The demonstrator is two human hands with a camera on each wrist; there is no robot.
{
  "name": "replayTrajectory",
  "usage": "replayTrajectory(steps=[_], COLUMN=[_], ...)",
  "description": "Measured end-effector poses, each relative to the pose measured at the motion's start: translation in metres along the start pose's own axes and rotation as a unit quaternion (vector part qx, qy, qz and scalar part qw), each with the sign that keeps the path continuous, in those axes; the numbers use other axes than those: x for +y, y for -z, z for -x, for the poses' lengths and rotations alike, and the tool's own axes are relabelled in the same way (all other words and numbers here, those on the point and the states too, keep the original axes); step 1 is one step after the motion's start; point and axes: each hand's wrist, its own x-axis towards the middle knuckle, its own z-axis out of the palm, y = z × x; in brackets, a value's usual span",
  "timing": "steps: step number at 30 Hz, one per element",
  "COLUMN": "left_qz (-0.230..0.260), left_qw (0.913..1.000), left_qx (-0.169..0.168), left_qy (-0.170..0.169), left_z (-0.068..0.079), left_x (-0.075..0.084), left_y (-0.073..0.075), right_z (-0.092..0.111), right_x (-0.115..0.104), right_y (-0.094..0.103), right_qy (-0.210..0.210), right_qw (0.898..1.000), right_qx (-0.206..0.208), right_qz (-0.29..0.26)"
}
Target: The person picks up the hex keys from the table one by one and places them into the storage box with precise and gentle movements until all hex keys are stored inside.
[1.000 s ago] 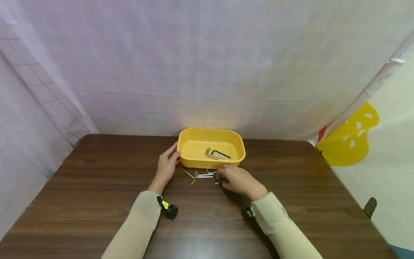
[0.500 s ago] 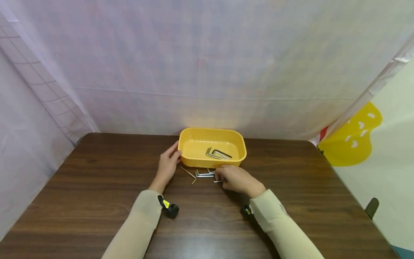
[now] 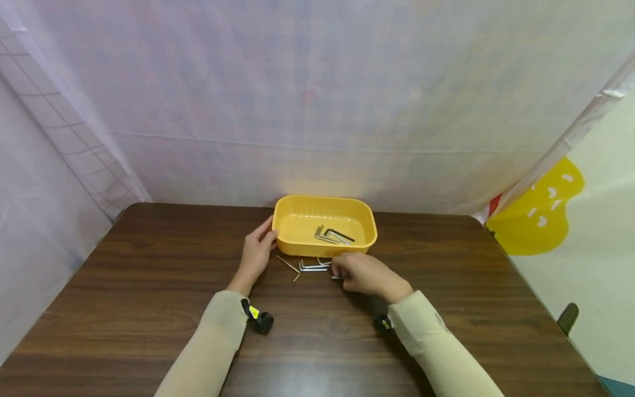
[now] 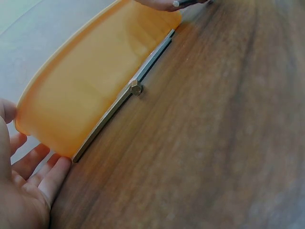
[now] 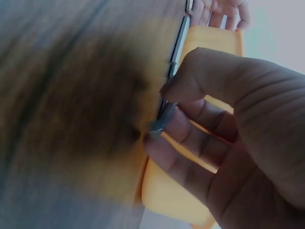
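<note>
My left hand (image 3: 255,256) is at the left end of a yellow plastic tray (image 3: 300,250), its fingers touching the end wall. In the left wrist view, these fingers (image 4: 56,174) lie against the tray's lower corner. At the tray's front right, my right hand (image 3: 364,274) pinches a small metal hex key (image 5: 164,118) between thumb and fingertips, low over the table. Most of that key is hidden by the fingers. Between the hands, a brass-coloured hex key (image 3: 288,264) and several silver hex keys (image 3: 313,269) lie along the tray's front wall.
Inside the tray, toward its right end, lie several hex keys, one of them a black hex key (image 3: 342,235). The brown wooden table (image 3: 307,342) carries everything. A pale curtain (image 3: 317,110) hangs right behind the tray.
The metal hex key in my right hand has shifted slightly, less of it now showing past the fingers. My left hand and the tray stay in place.
</note>
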Motion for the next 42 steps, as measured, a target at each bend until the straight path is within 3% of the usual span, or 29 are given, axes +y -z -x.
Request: replayTrajectory(steps=[13, 26, 35, 42], left_qz=[0.0, 0.014, 0.006, 0.005], left_qw=[1.0, 0.9999, 0.9999, 0.9999], left_qx=[-0.003, 0.0, -0.003, -0.013], left_qy=[0.0, -0.007, -0.009, 0.005], left_z=[-0.002, 0.0, -0.004, -0.001], left_x=[-0.001, 0.001, 0.0, 0.004], left_y=[0.0, -0.001, 0.002, 0.004], right_z=[0.005, -0.017, -0.049, -0.067], right_x=[0.001, 0.016, 0.033, 0.046], right_y=[0.027, 0.067, 0.08, 0.069], right_qy=[0.048, 0.038, -0.017, -0.076], right_qw=[0.997, 0.997, 0.998, 0.994], right_qx=[0.02, -0.011, -0.051, -0.075], right_qz=[-0.054, -0.069, -0.04, -0.027])
